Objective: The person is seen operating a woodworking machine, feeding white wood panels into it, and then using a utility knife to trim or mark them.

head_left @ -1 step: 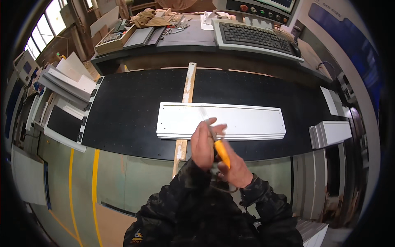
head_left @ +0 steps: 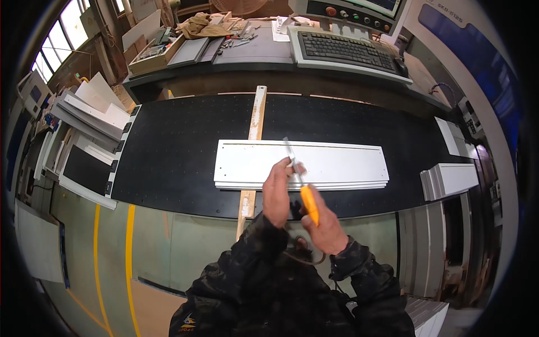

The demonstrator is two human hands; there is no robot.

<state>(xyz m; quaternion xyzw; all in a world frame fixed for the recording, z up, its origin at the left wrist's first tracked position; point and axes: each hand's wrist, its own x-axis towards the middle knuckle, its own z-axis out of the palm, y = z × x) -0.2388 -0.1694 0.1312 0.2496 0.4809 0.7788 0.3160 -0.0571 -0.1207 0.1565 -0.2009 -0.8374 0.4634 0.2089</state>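
A tool with a yellow handle and a narrow, flat metal blade is tilted up and away from me; its exact kind is unclear. My right hand is wrapped round the handle. My left hand is closed at the blade, fingers on both sides of it, slightly blurred. Beyond both hands lies a stack of long white panels, with small holes near the ends and a thin groove along the far edge. The blade's tip appears over the top panel; whether it touches cannot be told.
The panels lie on a black machine table, across a wooden strip. More white boards are stacked at the right end, others at the left. Behind stand a keyboard, a control panel and a wooden tool box.
The blade has swung slightly right and the yellow handle has shifted a little right and down. My left fingers have drawn in closer round the blade.
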